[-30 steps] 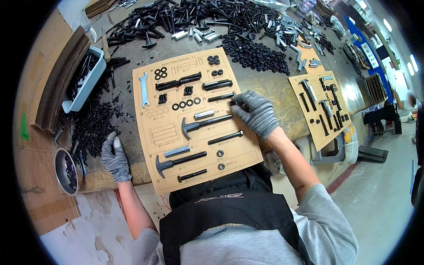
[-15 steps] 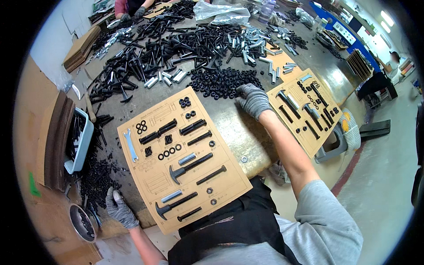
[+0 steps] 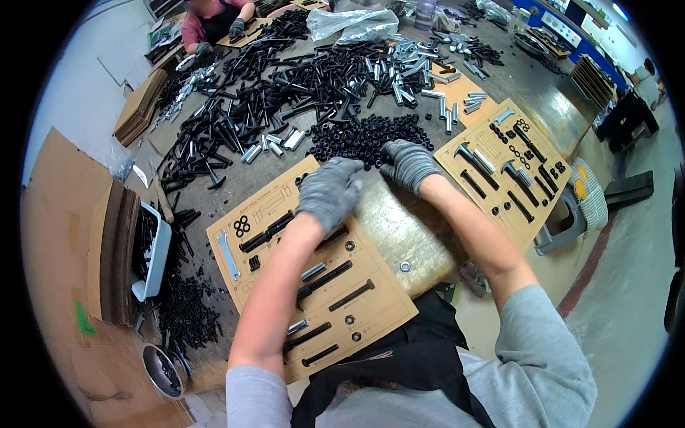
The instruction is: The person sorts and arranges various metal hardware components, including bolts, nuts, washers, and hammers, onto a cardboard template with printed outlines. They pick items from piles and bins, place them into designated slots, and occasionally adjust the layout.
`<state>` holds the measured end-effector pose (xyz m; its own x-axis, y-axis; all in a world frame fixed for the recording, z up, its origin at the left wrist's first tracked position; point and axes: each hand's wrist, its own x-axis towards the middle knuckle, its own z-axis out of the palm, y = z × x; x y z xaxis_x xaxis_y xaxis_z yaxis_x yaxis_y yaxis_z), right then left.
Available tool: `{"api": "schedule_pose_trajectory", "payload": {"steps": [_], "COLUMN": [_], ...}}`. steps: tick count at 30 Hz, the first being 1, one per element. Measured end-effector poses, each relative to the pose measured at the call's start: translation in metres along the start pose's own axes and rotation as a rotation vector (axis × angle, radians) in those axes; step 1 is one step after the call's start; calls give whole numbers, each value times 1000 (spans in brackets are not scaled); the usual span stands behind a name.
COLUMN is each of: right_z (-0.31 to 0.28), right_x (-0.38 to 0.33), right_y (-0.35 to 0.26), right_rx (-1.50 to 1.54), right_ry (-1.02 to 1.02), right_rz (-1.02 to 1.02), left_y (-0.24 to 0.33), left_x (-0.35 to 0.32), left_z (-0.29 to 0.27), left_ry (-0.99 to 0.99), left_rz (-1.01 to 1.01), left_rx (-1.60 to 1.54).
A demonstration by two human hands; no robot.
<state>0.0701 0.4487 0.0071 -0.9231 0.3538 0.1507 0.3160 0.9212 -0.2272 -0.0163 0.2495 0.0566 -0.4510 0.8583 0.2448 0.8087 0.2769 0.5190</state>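
My left hand (image 3: 330, 194), in a grey glove, is over the upper edge of the near cardboard sheet (image 3: 389, 303). Its thumb is apart from its fingers, which point at a pile of small black nuts (image 3: 371, 135); I see nothing in it. At the pile's near right edge is my right hand (image 3: 412, 167), also gloved, with curled fingers; whatever they hold is hidden. Fixed on the sheet are a flat wrench (image 3: 227, 254), black rings (image 3: 242, 227), black bolts (image 3: 351, 294) and T-headed bolts (image 3: 325, 279). My left forearm covers part of it.
A second filled cardboard sheet (image 3: 492, 192) lies to the right. Behind the nuts are heaped black bolts (image 3: 278, 85) and silver tubes (image 3: 292, 138). A light blue bin (image 3: 155, 257) and a metal bowl (image 3: 151, 362) stand left. Another person (image 3: 207, 27) works at the far left.
My left hand has moved from the small black parts at the lower left, up across the near sheet to the nuts. My right hand stays at the pile. The view has shifted slightly.
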Motion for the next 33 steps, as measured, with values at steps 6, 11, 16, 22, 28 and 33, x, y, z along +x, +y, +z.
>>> {"api": "schedule_pose_trajectory", "payload": {"steps": [6,11,16,22,28,33], "right_z": [7,-1,-12,-2,-10,-20], "right_x": [-1,-26,-61,-59,-56,-56], "right_y": [1,12,9,19,17,14], "right_rx": [53,113,236,246,166,199], "right_ry": [8,-129,-80,21,-119,-202], "right_rz": [-26,-174,-95,61,-119,-92], "left_y": [-2,-10,-16,0,-18,-8], "left_x": [55,62,65,59,49,50], "left_z": [54,60,68,65,57,54], "left_ry": [-240,-169,-235,-382,-263,-260], "left_rz": [-219,-197,-59,-36,-181,-113], "left_rx": [358,359,518,344,101,85]}}
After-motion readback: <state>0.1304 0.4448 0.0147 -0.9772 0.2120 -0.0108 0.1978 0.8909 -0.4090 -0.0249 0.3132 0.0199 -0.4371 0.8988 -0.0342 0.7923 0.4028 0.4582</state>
